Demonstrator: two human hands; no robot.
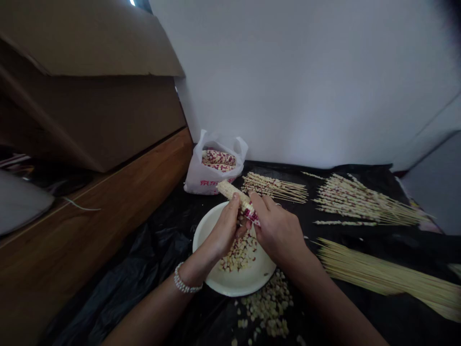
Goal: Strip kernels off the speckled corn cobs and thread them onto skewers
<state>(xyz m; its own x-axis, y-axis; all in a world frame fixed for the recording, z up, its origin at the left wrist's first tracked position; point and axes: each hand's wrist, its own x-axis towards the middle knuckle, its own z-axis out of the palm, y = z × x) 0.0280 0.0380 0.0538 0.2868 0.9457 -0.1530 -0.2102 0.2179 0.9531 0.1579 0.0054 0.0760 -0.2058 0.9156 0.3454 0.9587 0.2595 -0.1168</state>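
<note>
Dim light, soft glow on the wall [317, 105], deep shadow left, darkened upper-right corner

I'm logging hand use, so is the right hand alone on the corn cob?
No, the left hand and right hand are both on the corn cob, above the white bowl.

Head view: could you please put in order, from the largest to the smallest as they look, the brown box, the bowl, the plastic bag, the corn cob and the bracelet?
1. Brown box
2. Bowl
3. Plastic bag
4. Corn cob, partly covered by the hands
5. Bracelet
</note>
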